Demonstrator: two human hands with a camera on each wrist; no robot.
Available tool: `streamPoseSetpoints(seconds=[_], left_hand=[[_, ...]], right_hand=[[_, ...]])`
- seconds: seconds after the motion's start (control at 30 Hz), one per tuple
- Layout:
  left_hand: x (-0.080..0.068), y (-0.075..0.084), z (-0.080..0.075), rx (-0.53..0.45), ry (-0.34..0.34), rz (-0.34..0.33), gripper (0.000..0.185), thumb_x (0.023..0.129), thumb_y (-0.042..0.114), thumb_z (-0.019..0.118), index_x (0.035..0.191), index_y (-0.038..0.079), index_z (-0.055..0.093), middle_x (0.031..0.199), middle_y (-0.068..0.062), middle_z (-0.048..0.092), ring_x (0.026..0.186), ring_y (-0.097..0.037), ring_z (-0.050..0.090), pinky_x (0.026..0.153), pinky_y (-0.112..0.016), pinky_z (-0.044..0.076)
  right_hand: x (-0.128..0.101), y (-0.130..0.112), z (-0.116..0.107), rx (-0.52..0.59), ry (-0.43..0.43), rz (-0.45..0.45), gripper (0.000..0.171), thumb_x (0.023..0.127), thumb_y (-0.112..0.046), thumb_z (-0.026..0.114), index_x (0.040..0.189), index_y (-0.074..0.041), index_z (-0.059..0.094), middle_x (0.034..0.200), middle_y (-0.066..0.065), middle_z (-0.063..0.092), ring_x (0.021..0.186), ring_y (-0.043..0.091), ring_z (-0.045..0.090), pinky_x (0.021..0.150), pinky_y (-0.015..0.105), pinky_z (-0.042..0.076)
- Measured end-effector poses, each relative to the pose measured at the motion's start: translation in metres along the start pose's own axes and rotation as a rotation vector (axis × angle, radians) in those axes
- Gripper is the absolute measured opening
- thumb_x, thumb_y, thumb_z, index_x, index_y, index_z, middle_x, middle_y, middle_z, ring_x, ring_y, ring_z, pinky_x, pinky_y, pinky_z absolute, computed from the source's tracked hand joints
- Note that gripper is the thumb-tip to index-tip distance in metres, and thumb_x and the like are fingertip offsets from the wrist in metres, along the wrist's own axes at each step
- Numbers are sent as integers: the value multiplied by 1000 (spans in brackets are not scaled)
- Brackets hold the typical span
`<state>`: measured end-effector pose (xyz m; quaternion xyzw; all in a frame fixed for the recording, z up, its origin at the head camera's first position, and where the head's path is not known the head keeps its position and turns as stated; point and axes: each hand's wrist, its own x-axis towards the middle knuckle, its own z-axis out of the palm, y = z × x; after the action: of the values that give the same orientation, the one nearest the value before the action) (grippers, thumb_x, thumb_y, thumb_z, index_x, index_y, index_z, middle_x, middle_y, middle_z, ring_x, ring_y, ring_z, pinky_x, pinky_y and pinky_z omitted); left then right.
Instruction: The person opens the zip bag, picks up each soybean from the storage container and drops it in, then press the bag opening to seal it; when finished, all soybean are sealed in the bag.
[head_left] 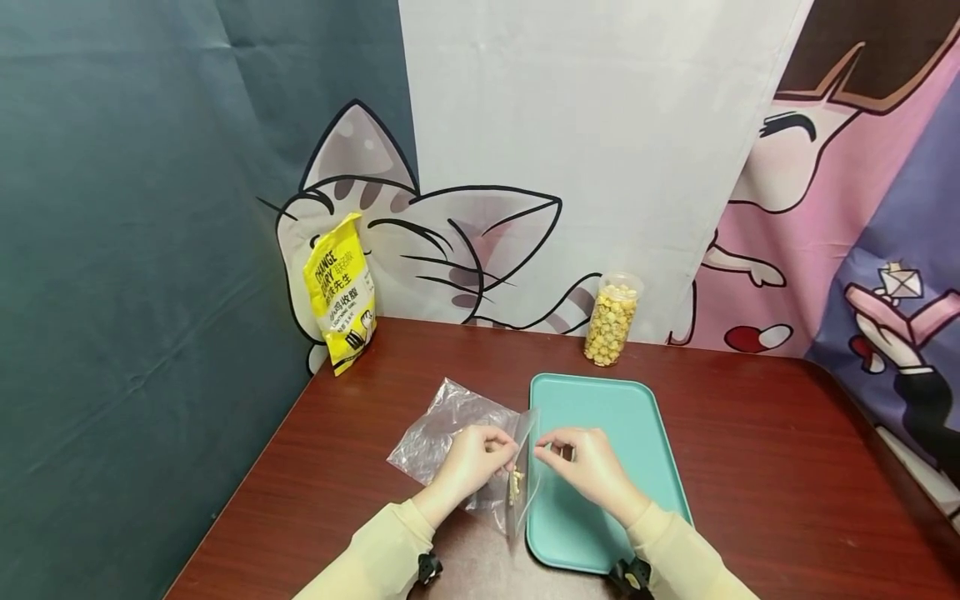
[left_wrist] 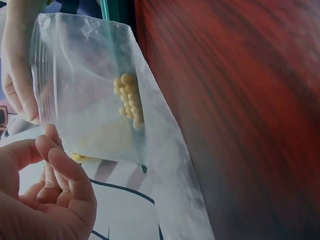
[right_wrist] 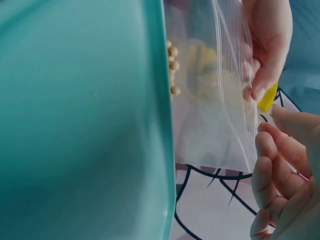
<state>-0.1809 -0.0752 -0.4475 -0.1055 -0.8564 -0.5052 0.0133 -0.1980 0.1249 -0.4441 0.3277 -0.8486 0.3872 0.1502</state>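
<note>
A clear zip-lock bag (head_left: 522,500) stands on its edge by the tray's left side, with small round yellow pieces (left_wrist: 131,102) at its bottom. At its zip edge, the thumb and forefinger of my left hand (head_left: 474,457) pinch the plastic. Close to the same edge from the right, over the tray, is my right hand (head_left: 592,467). Its fingers bend loosely, and a gap shows between thumb and forefinger in the right wrist view. Behind the left hand a crumpled clear plastic bag (head_left: 450,412) lies on the table. The turquoise tray (head_left: 600,408) lies under the right hand.
A clear jar of yellow popcorn-like pieces (head_left: 612,325) stands at the back of the dark red table (head_left: 750,450). The yellow snack packet (head_left: 341,292) leans upright at the back left. Printed cloth (head_left: 615,108) hangs behind the table.
</note>
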Motion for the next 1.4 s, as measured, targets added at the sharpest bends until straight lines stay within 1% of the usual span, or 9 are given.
streamPoseSetpoints(seconds=[0.1,0.37,0.5,0.63,0.83,1.07,1.2,1.3,1.4], left_hand=[[-2,1,-1,14,-5,11,10,87,13,63,79,9,69,60,-1,66,48,-2,53,41,-19,38],[-6,4,-4,199,33,145,8,83,12,63,76,14,66,68,7,61,61,1,51,60,-19,44],[-7,10,-11,215,-24,170,10,84,12,61,76,16,64,68,9,59,60,1,49,58,-19,42],[-9,13,-20,225,-114,190,13,86,13,59,75,18,62,67,12,56,60,1,46,58,-19,41],[-13,15,-33,266,-197,235,11,87,15,62,77,19,64,71,13,58,66,2,51,61,-18,43],[-10,19,-55,300,-60,265,7,84,12,68,80,17,68,71,11,61,65,0,52,62,-19,46],[-9,21,-61,308,-26,255,6,84,14,68,79,17,69,69,13,60,63,0,50,60,-20,45],[-13,24,-65,385,22,213,5,85,19,70,80,22,69,69,16,59,63,0,50,58,-20,43],[-19,33,-71,535,142,174,4,84,25,71,80,27,70,70,17,61,62,-2,53,53,-23,41]], right_hand=[[0,2,-2,-6,17,-2,5,81,-15,75,83,-11,73,64,-15,59,53,-5,45,47,17,40],[4,6,-9,-85,93,-35,14,78,-6,76,90,-10,72,66,-12,59,55,-4,48,50,19,43],[9,6,-12,-157,113,-45,28,78,-3,75,103,-13,71,73,-9,59,58,-2,48,54,21,42],[13,5,-14,-211,53,-23,39,81,-7,74,118,-17,66,82,-9,60,62,-2,48,61,25,40],[15,3,-15,-197,-24,-15,18,82,-15,74,97,-22,73,86,-14,63,67,-3,50,69,31,35],[14,-7,-15,-178,8,-37,9,80,-17,75,84,-24,71,82,-17,61,66,2,51,69,31,31],[14,-13,-14,-185,30,-72,8,80,-17,76,82,-23,71,80,-17,62,67,1,51,69,31,32],[14,-16,-13,-187,49,-100,4,82,-20,74,82,-23,71,79,-18,62,68,-2,48,69,31,32],[14,-21,-11,-177,71,-130,3,84,-21,72,82,-23,71,78,-17,62,67,-2,48,69,30,32]])
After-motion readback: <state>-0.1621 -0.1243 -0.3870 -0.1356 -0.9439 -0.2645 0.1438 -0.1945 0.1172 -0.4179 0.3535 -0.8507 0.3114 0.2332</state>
